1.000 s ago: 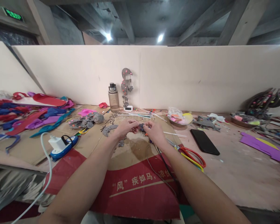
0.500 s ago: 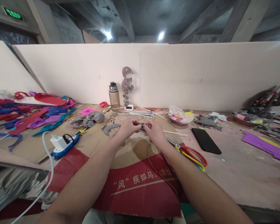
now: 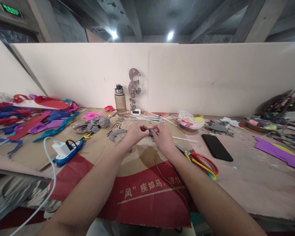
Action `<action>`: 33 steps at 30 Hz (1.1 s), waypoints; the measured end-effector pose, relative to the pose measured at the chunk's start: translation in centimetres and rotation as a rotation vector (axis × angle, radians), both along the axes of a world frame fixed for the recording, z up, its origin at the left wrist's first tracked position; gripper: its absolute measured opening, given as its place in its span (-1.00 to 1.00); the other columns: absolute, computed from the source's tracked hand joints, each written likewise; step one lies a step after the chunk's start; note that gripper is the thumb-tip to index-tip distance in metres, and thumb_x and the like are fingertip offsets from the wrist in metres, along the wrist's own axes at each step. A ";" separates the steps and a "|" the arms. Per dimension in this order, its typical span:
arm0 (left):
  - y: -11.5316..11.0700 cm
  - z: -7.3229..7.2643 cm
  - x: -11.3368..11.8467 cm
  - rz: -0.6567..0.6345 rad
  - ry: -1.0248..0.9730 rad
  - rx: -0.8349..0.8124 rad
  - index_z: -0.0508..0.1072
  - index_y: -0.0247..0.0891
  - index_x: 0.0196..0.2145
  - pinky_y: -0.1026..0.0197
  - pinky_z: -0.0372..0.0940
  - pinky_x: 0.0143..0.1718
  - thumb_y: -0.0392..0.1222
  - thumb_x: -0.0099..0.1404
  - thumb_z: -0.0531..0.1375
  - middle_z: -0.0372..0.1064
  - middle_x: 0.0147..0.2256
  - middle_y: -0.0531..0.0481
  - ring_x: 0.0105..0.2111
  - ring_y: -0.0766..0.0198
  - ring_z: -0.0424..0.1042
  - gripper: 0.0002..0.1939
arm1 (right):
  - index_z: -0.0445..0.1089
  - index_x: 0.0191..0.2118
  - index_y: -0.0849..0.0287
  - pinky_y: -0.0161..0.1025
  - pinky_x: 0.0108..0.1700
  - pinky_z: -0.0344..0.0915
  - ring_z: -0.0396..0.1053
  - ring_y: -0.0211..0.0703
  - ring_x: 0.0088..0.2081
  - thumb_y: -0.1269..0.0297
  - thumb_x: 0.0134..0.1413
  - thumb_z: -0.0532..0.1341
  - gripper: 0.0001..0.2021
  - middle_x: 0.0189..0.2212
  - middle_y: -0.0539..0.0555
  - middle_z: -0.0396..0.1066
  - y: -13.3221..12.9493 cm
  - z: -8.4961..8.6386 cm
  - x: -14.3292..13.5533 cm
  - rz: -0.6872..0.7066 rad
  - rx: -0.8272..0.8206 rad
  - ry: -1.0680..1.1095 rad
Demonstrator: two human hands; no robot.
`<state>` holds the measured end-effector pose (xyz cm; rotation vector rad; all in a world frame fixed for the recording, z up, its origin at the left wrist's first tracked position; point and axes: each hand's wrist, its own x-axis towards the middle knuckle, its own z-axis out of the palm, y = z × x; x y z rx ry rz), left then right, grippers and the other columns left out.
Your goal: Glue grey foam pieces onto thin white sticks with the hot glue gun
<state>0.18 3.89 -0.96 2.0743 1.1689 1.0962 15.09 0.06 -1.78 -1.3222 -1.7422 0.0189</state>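
Observation:
My left hand [image 3: 137, 133] and my right hand [image 3: 162, 136] meet over the cardboard [image 3: 130, 167], both with fingers pinched on a small dark grey piece [image 3: 150, 131] between them. The fingertips hide most of that piece. A thin grey cord [image 3: 159, 168] runs down from near my right hand across the red part of the cardboard. Just left of my left hand lies a grey crescent shape [image 3: 116, 134] with threads. Scissors with red and yellow handles [image 3: 203, 163] rest beside my right forearm.
A bottle [image 3: 120, 101] stands at the back near a small clock [image 3: 136, 112] and a hanging grey ornament [image 3: 134, 73]. Right are a black phone [image 3: 217, 147] and a dish of scraps [image 3: 190, 124]. Left are a power strip [image 3: 69, 155], grey yarn [image 3: 104, 121] and coloured fabric [image 3: 31, 126].
Both hands stay together over the cardboard; the fingers of my right hand have shifted slightly around the small piece. The whole view has moved a little.

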 end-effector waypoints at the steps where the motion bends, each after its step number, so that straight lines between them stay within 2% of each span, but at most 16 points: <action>1: 0.1 -0.1 0.0 0.001 0.007 0.006 0.50 -0.34 -0.50 0.33 0.04 -0.52 -0.21 0.01 0.16 0.31 -0.59 0.09 -0.55 0.39 0.19 -0.84 | 0.34 -0.34 0.18 -0.20 -0.20 0.20 0.29 -0.12 -0.28 0.41 0.07 0.16 -0.96 -0.35 0.09 0.38 0.0 0.0 0.0 0.001 0.004 -0.008; 7: 0.0 -0.2 -0.1 -0.010 0.053 0.048 0.50 -0.32 -0.50 0.32 0.03 -0.52 -0.20 0.03 0.16 0.31 -0.59 0.09 -0.54 0.38 0.20 -0.84 | 0.40 -0.34 0.17 -0.18 -0.16 0.22 0.32 -0.10 -0.22 0.43 0.08 0.15 -0.92 -0.32 0.11 0.40 0.0 -0.1 -0.1 0.008 0.019 -0.031; 12: 0.0 -0.1 -0.2 -0.018 0.116 0.099 0.47 -0.31 -0.53 0.31 0.01 -0.52 -0.22 0.04 0.15 0.29 -0.60 0.10 -0.55 0.38 0.19 -0.87 | 0.45 -0.32 0.17 -0.21 -0.18 0.22 0.32 -0.14 -0.27 0.42 0.07 0.16 -0.88 -0.34 0.09 0.40 -0.1 -0.2 -0.2 -0.009 -0.016 -0.035; 18: 0.2 -0.1 -0.3 -0.108 0.182 0.158 0.50 -0.29 -0.50 0.32 0.05 -0.48 -0.25 0.08 0.13 0.34 -0.57 0.07 -0.53 0.37 0.23 -0.85 | 0.40 -0.38 0.18 -0.24 -0.18 0.19 0.33 -0.15 -0.26 0.42 0.02 0.17 -0.93 -0.37 0.08 0.42 0.4 0.0 0.3 -0.017 -0.080 -0.086; 20: 0.1 0.2 -0.5 -0.168 0.164 0.092 0.53 -0.27 -0.45 0.33 0.09 -0.48 -0.22 0.11 0.13 0.38 -0.55 0.07 -0.53 0.36 0.26 -0.82 | 0.39 -0.40 0.18 -0.26 -0.21 0.18 0.33 -0.16 -0.27 0.41 0.01 0.18 -0.94 -0.38 0.08 0.43 0.4 0.2 0.7 -0.032 -0.133 -0.091; 23: -0.2 0.7 -0.6 -0.246 0.109 -0.101 0.56 -0.28 -0.38 0.33 0.17 -0.48 -0.19 0.13 0.13 0.42 -0.56 0.04 -0.55 0.35 0.32 -0.79 | 0.40 -0.42 0.18 -0.29 -0.30 0.15 0.32 -0.20 -0.36 0.40 0.00 0.18 -0.94 -0.43 0.05 0.43 0.4 0.7 1.1 -0.048 -0.242 -0.085; 27: -0.3 0.7 -0.7 -0.256 0.009 -0.276 0.57 -0.31 -0.29 0.30 0.27 -0.45 -0.22 0.09 0.15 0.44 -0.56 0.00 -0.55 0.32 0.38 -0.74 | 0.41 -0.44 0.19 -0.30 -0.34 0.12 0.31 -0.21 -0.38 0.39 -0.03 0.18 -0.93 -0.45 0.05 0.44 0.3 0.9 1.2 -0.049 -0.269 -0.109; 33: 0.3 -0.2 -0.6 -0.156 0.146 0.000 0.58 -0.28 -0.40 0.32 0.21 -0.44 -0.22 0.03 0.19 0.49 -0.48 0.02 -0.48 0.31 0.39 -0.81 | 0.42 -0.44 0.20 -0.29 -0.30 0.15 0.33 -0.19 -0.34 0.43 -0.05 0.19 -0.93 -0.41 0.07 0.45 0.2 0.7 1.0 -0.013 -0.247 -0.190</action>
